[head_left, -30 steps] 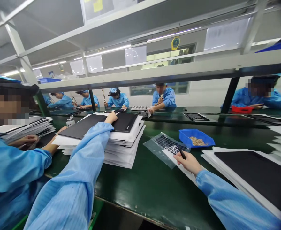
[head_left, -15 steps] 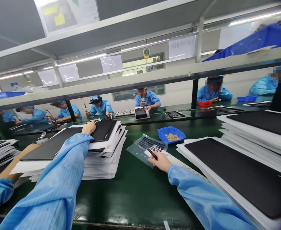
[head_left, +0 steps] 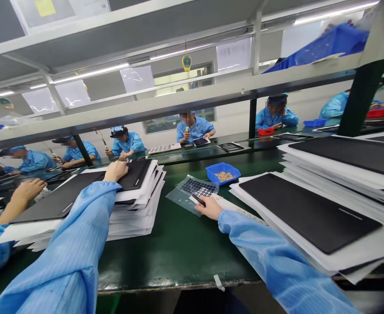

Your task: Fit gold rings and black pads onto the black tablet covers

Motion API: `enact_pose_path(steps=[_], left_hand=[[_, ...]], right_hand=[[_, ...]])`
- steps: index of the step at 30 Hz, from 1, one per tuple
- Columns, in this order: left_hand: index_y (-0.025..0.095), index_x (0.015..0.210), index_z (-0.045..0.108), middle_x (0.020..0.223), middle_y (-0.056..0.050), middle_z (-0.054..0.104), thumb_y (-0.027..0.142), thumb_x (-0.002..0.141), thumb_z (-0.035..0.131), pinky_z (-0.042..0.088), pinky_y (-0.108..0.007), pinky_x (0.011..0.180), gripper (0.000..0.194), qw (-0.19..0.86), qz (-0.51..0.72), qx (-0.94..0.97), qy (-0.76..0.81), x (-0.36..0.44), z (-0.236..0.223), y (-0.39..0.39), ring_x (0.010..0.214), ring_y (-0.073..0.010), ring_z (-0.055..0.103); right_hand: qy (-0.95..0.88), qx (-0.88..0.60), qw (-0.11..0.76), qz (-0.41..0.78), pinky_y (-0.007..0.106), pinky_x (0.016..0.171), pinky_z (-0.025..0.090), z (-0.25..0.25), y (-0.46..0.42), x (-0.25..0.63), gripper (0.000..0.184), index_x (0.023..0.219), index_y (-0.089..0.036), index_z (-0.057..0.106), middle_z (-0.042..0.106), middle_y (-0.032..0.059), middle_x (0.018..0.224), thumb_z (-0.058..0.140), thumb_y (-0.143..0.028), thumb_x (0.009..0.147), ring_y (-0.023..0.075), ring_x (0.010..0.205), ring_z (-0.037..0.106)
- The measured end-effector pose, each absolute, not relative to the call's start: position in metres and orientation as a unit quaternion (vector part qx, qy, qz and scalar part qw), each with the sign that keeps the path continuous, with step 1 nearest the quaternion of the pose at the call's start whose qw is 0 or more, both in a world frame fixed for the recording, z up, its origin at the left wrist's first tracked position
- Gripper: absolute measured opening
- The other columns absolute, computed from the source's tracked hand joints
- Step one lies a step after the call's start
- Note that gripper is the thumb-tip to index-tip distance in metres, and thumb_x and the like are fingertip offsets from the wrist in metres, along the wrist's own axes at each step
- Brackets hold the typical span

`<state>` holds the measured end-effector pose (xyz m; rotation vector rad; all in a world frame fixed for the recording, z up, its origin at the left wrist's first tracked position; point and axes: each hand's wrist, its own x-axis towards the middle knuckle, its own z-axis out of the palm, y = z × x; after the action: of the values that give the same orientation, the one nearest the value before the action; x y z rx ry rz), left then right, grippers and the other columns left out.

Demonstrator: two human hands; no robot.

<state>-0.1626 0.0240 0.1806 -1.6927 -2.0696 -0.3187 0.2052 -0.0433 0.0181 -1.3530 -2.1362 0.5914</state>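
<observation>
At left of centre in the frame, reaching the left hand (head_left: 116, 171) over a black panel (head_left: 136, 174) on top of a pile of white paper (head_left: 135, 224), fingers bent down towards the panel; impossible to tell whether pinching or merely touching. Near the middle of the frame, holding a slim black tool (head_left: 199, 200) in the right hand (head_left: 211, 208), thumb and fingers close around it, by the near edge of a white sheet of black rings (head_left: 206, 190) overlapping a clear plastic bag (head_left: 182, 198). Just beyond, a blue tray (head_left: 223, 167) of small tan pieces (head_left: 224, 176). Judging by the pile's ragged edges, could shift the panel or send loose paper sliding by leaning too hard with the left hand. Could also drag the sheet askew by catching it with the tool or the right sleeve (head_left: 260, 244), or spill the pieces by bumping the tray. At far left, near the pile, another person's hand (head_left: 30, 192): a possible cause of a knock, for want of room between.
</observation>
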Motion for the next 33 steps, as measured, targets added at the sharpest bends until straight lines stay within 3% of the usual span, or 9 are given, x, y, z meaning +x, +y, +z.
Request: enact_pose_path(steps=[5,10,16,20,28,33], left_hand=[[0.015,0.120,0.055,0.121,-0.010,0.057,0.034,0.091,0.059,0.051,-0.043,0.088,0.034,0.125,-0.107,-0.579,-0.799,-0.146,0.179,0.030,0.105,-0.0231,0.059],[0.016,0.125,0.053,0.128,-0.011,0.053,0.037,0.092,0.056,0.048,-0.048,0.093,0.038,0.089,-0.142,-0.541,-0.824,-0.123,0.162,0.026,0.112,-0.0256,0.055],[0.016,0.123,0.053,0.126,-0.010,0.054,0.036,0.092,0.056,0.048,-0.047,0.092,0.037,0.086,-0.164,-0.553,-0.812,-0.114,0.158,0.000,0.110,-0.0244,0.057],[0.016,0.122,0.054,0.124,-0.010,0.055,0.036,0.092,0.057,0.050,-0.045,0.090,0.036,0.095,-0.181,-0.557,-0.805,-0.107,0.158,-0.015,0.108,-0.0240,0.058],[0.017,0.121,0.055,0.126,-0.011,0.055,0.036,0.091,0.059,0.047,-0.046,0.094,0.036,0.110,-0.203,-0.522,-0.821,-0.083,0.146,-0.044,0.113,-0.0254,0.055],[0.022,0.126,0.054,0.141,-0.011,0.043,0.040,0.093,0.054,0.035,-0.050,0.106,0.037,0.157,-0.207,-0.568,-0.781,-0.070,0.113,-0.099,0.126,-0.0271,0.044]], right_hand=[[-0.809,-0.510,0.224,0.186,0.036,0.077,0.054,0.011,-0.041,0.206,0.026,0.106,-0.013,0.061,0.065,0.0055,0.101,0.056,-0.034,0.092,0.0164,0.086,0.064],[-0.828,-0.502,0.199,0.148,0.035,0.077,0.052,0.003,-0.041,0.204,0.022,0.092,-0.013,0.062,0.065,0.0026,0.088,0.057,-0.034,0.091,0.0150,0.080,0.063],[-0.835,-0.493,0.212,0.117,0.027,0.067,0.042,-0.005,-0.039,0.202,0.015,0.071,-0.017,0.057,0.063,0.0024,0.069,0.056,-0.023,0.085,0.0167,0.071,0.060],[-0.836,-0.497,0.212,0.096,0.028,0.061,0.037,-0.013,-0.036,0.201,0.020,0.066,-0.021,0.048,0.062,0.0040,0.065,0.050,-0.026,0.085,0.0214,0.069,0.061],[-0.849,-0.488,0.187,0.073,0.032,0.059,0.039,-0.022,-0.025,0.202,0.022,0.064,-0.025,0.042,0.064,0.0060,0.063,0.045,-0.033,0.084,0.0265,0.066,0.064],[-0.875,-0.455,0.159,0.051,0.032,0.062,0.041,-0.006,-0.030,0.197,0.019,0.065,-0.023,0.047,0.068,0.0091,0.070,0.046,-0.027,0.084,0.0259,0.069,0.065]])
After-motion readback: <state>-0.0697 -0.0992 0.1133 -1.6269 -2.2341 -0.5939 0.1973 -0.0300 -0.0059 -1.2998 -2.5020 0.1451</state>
